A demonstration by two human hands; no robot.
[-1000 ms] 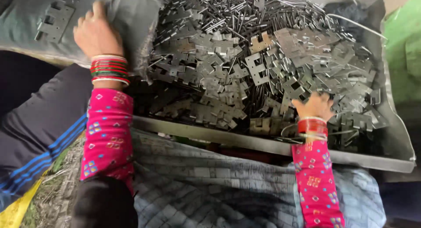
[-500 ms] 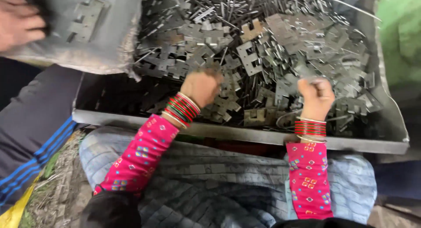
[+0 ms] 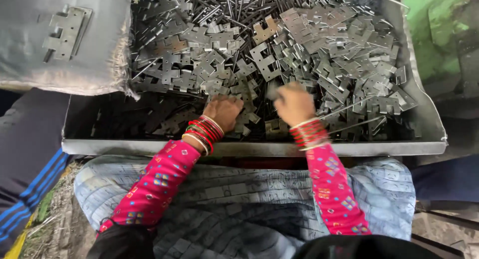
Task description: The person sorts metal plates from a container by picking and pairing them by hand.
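Note:
A large metal tray (image 3: 259, 148) holds a heap of several grey stamped hinge plates (image 3: 344, 54), with thin metal pins (image 3: 239, 7) at its far side. My left hand (image 3: 224, 112) rests knuckles-up on the plates near the tray's front wall. Its fingers curl down into the pile, and what they grip is hidden. A little to the right, my right hand (image 3: 294, 103) is blurred and closed in a fist, with a grey plate showing at its thumb side. Both wrists wear red bangles, and the sleeves are pink.
A grey sack (image 3: 95, 44) lies over the tray's far left corner with a few joined hinge pieces (image 3: 65, 32) on it. A patterned blue-grey cloth (image 3: 239, 199) covers my lap below the tray. Another person's dark sleeve with blue stripes (image 3: 30, 164) is at the left, and a green wall (image 3: 439, 24) at the right.
My left hand left the sack and came down into the tray. Both hands have shifted toward the tray's front middle, the right one moving left, closer to the left hand.

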